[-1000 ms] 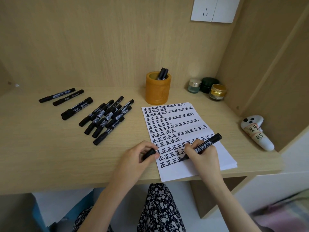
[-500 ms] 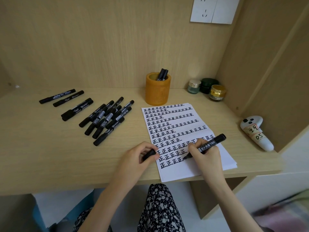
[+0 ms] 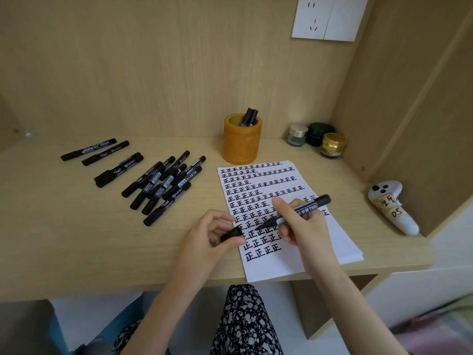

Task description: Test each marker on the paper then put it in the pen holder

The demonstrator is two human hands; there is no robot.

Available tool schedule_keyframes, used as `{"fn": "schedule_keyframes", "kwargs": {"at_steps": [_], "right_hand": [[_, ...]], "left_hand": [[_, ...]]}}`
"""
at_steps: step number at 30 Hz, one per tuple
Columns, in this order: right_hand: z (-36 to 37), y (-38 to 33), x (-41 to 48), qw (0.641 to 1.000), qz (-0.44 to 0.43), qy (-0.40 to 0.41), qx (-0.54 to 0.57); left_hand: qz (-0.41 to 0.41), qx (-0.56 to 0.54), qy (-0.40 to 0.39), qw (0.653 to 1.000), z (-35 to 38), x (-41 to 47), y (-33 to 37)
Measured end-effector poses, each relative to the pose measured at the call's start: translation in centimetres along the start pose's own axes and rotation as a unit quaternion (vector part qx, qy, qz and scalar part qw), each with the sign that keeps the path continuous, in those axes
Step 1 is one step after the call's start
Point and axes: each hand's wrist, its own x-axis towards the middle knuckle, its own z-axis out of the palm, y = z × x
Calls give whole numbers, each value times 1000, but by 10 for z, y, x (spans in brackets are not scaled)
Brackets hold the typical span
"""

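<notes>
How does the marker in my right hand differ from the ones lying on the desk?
The held marker is uncapped, its cap in the left hand; the desk markers are capped. The held marker is gripped slanted by the right hand over the paper; the desk markers lie flat on the desk, left of it. Both are black with white labels.

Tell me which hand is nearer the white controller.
Right. The right hand, gripping the marker over the paper, lies left of the controller; the left hand, pinching the cap, sits farther left at the paper's left edge.
</notes>
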Motion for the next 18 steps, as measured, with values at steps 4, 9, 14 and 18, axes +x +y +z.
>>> {"fn": "schedule_keyframes", "kwargs": {"at_steps": [4, 9, 14, 18], "right_hand": [[13, 1, -1, 1000, -20, 13, 16], [24, 6, -3, 999, -35, 10, -26], [34, 11, -6, 998, -42, -13, -37], [38, 11, -7, 998, -51, -13, -28]], "left_hand": [[1, -18, 14, 1000, 0, -2, 4], [10, -26, 16, 999, 1, -3, 6], [33, -43, 16, 998, 4, -8, 13], [34, -54, 32, 997, 5, -9, 15]]}}
